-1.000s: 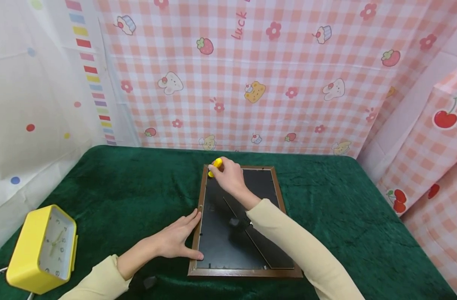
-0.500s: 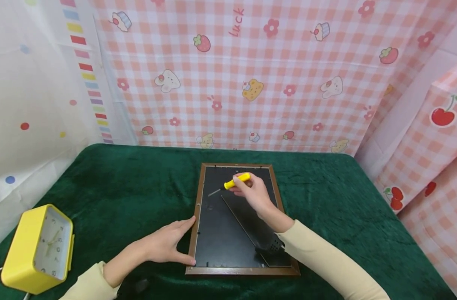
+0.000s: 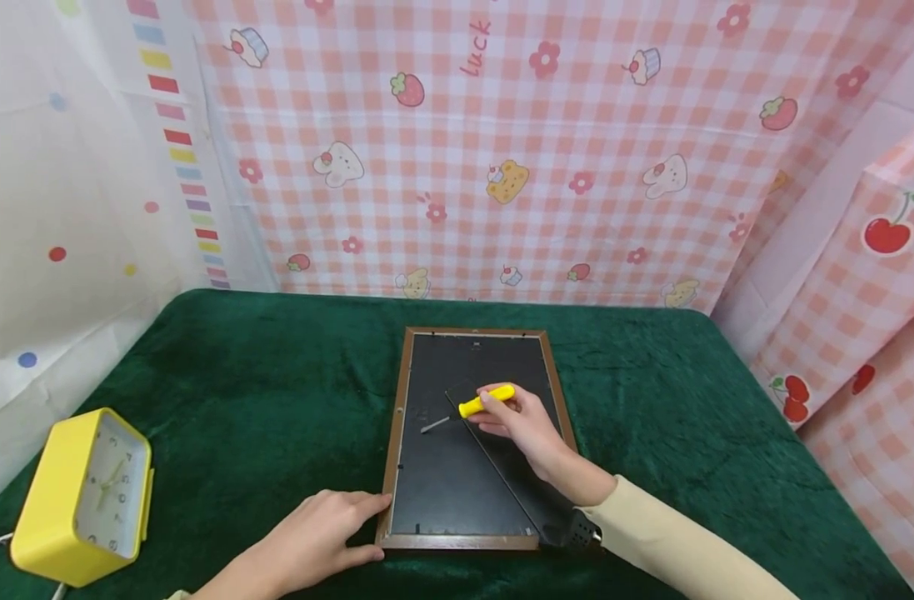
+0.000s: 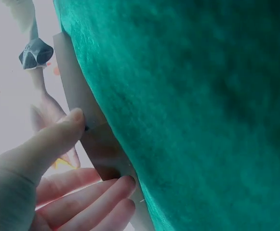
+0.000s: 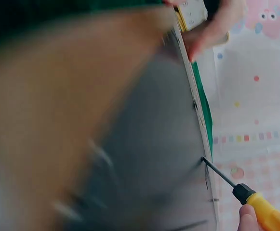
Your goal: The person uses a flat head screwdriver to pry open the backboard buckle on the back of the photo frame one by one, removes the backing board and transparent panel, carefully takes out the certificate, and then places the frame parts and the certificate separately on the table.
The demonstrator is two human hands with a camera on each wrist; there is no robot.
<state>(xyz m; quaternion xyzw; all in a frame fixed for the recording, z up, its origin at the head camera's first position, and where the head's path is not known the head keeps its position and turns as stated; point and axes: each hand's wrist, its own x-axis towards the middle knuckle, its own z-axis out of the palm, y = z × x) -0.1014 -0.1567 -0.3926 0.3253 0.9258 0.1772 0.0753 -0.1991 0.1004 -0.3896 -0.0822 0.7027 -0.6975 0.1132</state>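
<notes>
Since the earlier head view, the right hand (image 3: 527,429) has come lower with the yellow screwdriver (image 3: 488,402), from the upper half of the picture frame (image 3: 457,542) to about its middle; the left hand (image 3: 322,529) has slid down too, and now sits by the lower left corner. That left hand has its fingers extended and the thumb spread apart; fingertips and thumb touch the brown rim, with nothing gripped. The right hand is closed to a pinch, thumb and fingers round the handle; the shaft slants down to the left, its tip over the left part of the black backing (image 3: 437,487), and whether it touches I cannot tell. The picture frame lies at lower centre of the head view, dark backing upward; a thin diagonal line crosses the backing towards the lower right, where the right wrist's black device (image 3: 582,529) overlaps it.

Green cloth (image 3: 292,375) spreads beneath; a yellow clock (image 3: 52,500) stands at lower left, its dial turned to the right; a pink checked curtain (image 3: 442,133) fills the upper part.
</notes>
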